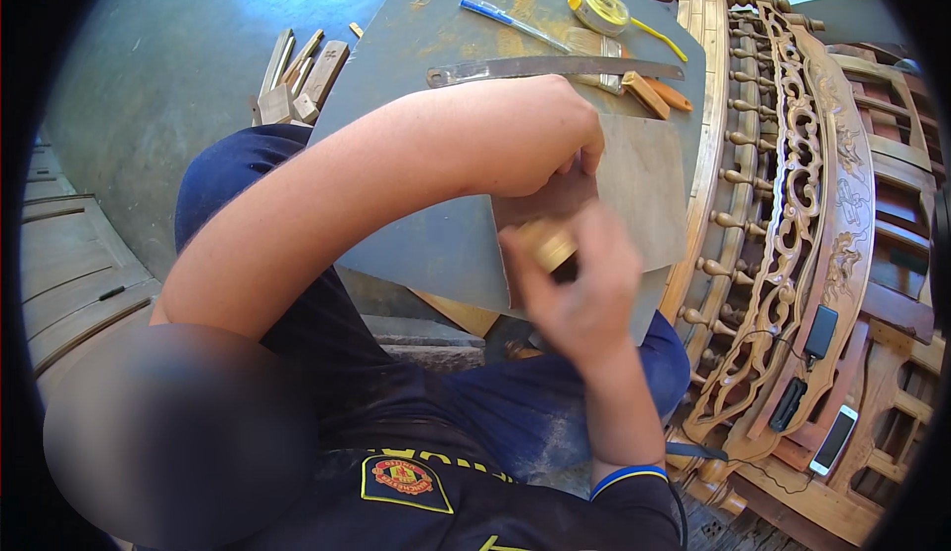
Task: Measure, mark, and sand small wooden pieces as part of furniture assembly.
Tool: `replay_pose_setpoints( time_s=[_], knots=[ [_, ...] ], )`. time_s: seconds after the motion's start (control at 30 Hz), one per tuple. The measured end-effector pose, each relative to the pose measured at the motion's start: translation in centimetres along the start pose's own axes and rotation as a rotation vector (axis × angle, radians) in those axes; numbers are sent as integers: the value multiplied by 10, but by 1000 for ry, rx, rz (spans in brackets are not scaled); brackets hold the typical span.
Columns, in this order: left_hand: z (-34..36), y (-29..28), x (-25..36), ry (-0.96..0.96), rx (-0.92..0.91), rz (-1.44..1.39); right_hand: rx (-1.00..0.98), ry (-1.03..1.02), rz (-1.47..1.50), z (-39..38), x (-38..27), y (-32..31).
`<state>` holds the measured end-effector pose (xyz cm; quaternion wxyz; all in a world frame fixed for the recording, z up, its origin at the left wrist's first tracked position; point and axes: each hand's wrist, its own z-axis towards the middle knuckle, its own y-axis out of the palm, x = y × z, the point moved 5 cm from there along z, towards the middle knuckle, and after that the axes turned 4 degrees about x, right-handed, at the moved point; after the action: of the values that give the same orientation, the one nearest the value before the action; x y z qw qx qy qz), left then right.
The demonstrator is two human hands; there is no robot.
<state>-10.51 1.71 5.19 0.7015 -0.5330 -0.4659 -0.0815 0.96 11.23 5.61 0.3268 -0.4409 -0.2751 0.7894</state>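
My left hand reaches across from the left with its fingers curled down, closed on the upper end of a brown sheet that looks like sandpaper. Held in my right hand is a small, light-coloured wooden piece with a rounded side. It is over the sheet, and motion smears both it and the hand; whether it touches the sheet, I cannot tell. A pale, flat wooden board lies right beside the sheet.
On the grey work surface lie a hacksaw blade, a blue pen, a yellow tape measure and a brush. Carved wooden railings stand at the right, with a white phone. Wood offcuts lie left.
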Motion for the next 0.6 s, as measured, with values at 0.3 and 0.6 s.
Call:
replay_pose_setpoints(
  time_s=[0.3, 0.6],
  knots=[
    [-2, 0, 3, 40, 61, 54, 13, 52, -69, -1, 7, -9],
    [0, 1, 2, 10, 70, 37, -20, 100, -56, -9, 8, -6]
  ],
)
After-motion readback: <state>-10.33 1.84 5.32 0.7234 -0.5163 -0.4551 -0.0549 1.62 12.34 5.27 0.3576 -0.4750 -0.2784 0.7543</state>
